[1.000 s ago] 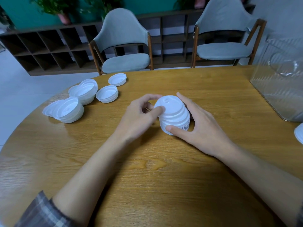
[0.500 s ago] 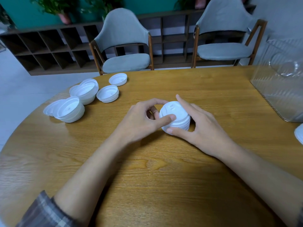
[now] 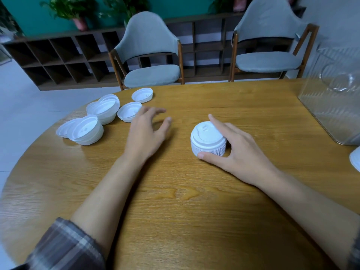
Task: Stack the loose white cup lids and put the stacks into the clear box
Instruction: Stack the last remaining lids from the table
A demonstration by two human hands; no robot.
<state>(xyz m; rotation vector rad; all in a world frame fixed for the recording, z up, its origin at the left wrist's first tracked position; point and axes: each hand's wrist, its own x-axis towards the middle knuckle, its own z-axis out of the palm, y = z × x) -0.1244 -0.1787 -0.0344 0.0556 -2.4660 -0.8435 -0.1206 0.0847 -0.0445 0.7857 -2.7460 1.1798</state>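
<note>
A stack of white cup lids (image 3: 208, 139) stands dome-up on the wooden table (image 3: 194, 211) near the middle. My right hand (image 3: 239, 151) grips it, thumb at its base and fingers round its far side. My left hand (image 3: 146, 131) hovers to the left of the stack, fingers spread and empty, near the loose lids. Upturned lids lie at the left: a nested pile (image 3: 87, 131), another pile (image 3: 105, 108), a short stack (image 3: 129, 114) and a single lid (image 3: 142, 95). The clear box (image 3: 335, 106) stands at the right edge.
Part of another white lid (image 3: 355, 160) shows at the right edge below the box. Two grey chairs (image 3: 150, 55) stand behind the table, with a dark shelf unit along the wall. The table's rounded edge runs close to the left lids.
My left hand let go of the stack and moved left toward the loose lids. The stack has been pressed down shorter and now sits under my right hand alone.
</note>
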